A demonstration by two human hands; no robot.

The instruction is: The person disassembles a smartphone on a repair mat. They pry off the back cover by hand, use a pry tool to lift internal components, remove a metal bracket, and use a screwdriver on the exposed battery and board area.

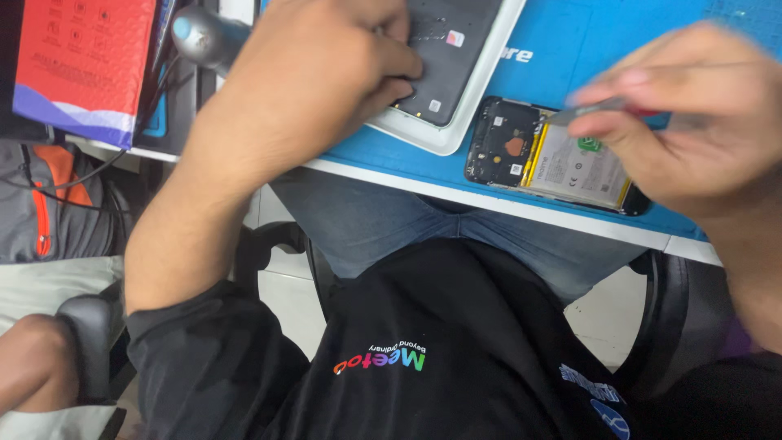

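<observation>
In the right half of the frame I see my right hand [692, 122] with its fingers pressed together on a thin tool [599, 107], red near the fingers, whose metal end points left and down to the opened phone [554, 159]. The phone lies just under this hand, a little to the left of it, back cover off, the pale battery [574, 167] showing, and its long axis runs from upper left to lower right. My left hand [326, 73], in the upper middle, is curled with the fingertips pressing on a dark panel [456, 49] that rests in a white tray [444, 138]; it is farther from the phone. Both lie on a blue mat [570, 49] at the near edge of the table. A red box [81, 57] stands at the upper left.
</observation>
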